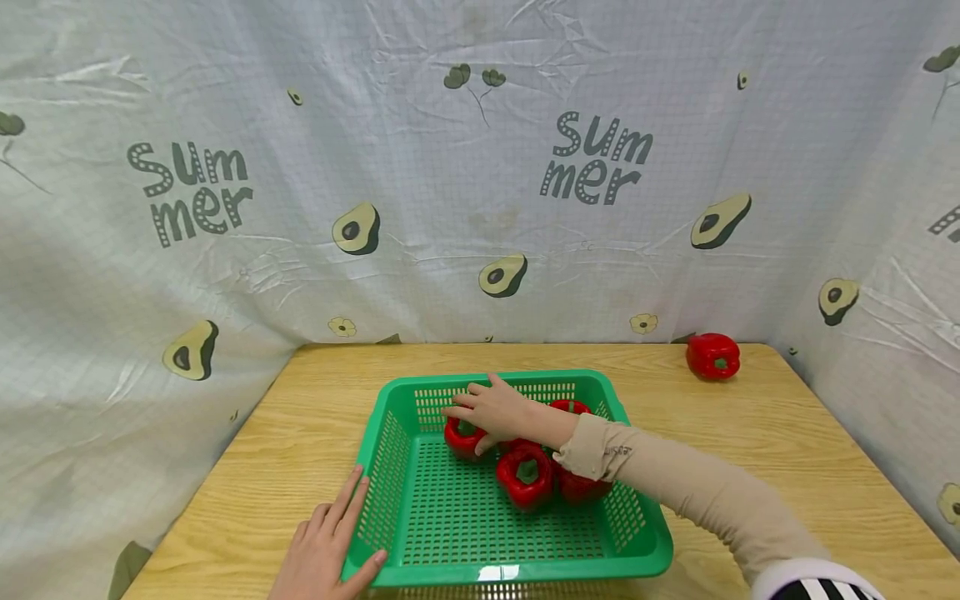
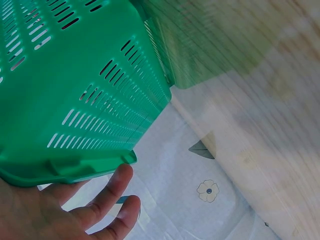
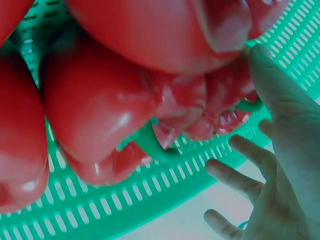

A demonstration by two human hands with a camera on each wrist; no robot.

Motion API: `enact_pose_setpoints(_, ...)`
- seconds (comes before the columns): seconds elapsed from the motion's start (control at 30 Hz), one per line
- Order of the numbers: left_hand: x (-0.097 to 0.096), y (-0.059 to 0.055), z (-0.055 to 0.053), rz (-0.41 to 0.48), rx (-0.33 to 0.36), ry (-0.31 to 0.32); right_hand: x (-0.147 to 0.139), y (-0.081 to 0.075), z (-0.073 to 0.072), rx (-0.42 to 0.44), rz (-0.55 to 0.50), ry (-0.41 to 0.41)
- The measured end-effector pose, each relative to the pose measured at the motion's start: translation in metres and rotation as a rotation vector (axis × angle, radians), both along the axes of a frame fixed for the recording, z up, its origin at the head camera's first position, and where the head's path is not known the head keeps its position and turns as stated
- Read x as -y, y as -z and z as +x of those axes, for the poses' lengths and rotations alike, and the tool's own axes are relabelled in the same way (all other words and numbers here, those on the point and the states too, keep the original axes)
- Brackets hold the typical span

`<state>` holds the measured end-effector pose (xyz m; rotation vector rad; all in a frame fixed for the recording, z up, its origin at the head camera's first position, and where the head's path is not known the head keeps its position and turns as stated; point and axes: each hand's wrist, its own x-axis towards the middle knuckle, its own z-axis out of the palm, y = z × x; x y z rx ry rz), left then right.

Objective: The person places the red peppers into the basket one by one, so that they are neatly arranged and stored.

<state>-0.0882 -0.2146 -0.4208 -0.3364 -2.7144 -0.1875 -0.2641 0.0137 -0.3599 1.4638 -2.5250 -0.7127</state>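
Note:
A green plastic basket (image 1: 577, 569) with slotted walls stands on the wooden table, with several red bell peppers (image 1: 516, 490) in its middle and right part. My left hand (image 1: 318, 550) lies along the basket's left rim, fingers extended and thumb near the front corner; the left wrist view has its fingertips at the rim (image 2: 95, 167). Inside the basket, my right hand (image 1: 498, 410) reaches over the leftmost bell pepper (image 1: 456, 440), fingers spread. In the right wrist view the thumb tip is beside a bell pepper (image 3: 150, 30), and the other fingers are apart. My right forearm partly covers the peppers behind.
Another red bell pepper (image 1: 711, 357) lies alone at the table's far right corner. A white curtain (image 1: 420, 167) printed with avocados and lettering hangs behind the table (image 1: 247, 467) and along its sides.

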Motion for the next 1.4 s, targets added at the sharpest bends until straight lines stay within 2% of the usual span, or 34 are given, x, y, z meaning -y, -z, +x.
enact_pose_setpoints(0.17,0.003,-0.002,-0.003,0.006,-0.008,0.011,-0.008,-0.011,0.000,-0.029,-0.021,-0.044)
enact_pose_setpoints(0.47,0.006,-0.006,-0.010,0.004,0.006,0.024,-0.035,-0.028,0.007,0.025,-0.108,-0.081)
enact_pose_setpoints(0.77,0.009,-0.008,-0.015,0.013,0.020,0.028,-0.077,-0.037,0.015,-0.062,-0.164,-0.101)
enact_pose_setpoints(0.93,0.010,-0.008,-0.016,0.013,0.011,0.026,-0.103,-0.033,0.016,-0.085,-0.223,-0.103)
enact_pose_setpoints(1.13,0.011,-0.007,-0.015,0.024,0.016,0.026,-0.135,-0.018,0.015,-0.078,-0.395,-0.109)
enact_pose_setpoints(1.4,0.011,-0.006,-0.016,0.029,-0.005,0.041,-0.181,0.004,0.000,-0.111,-0.548,-0.048)
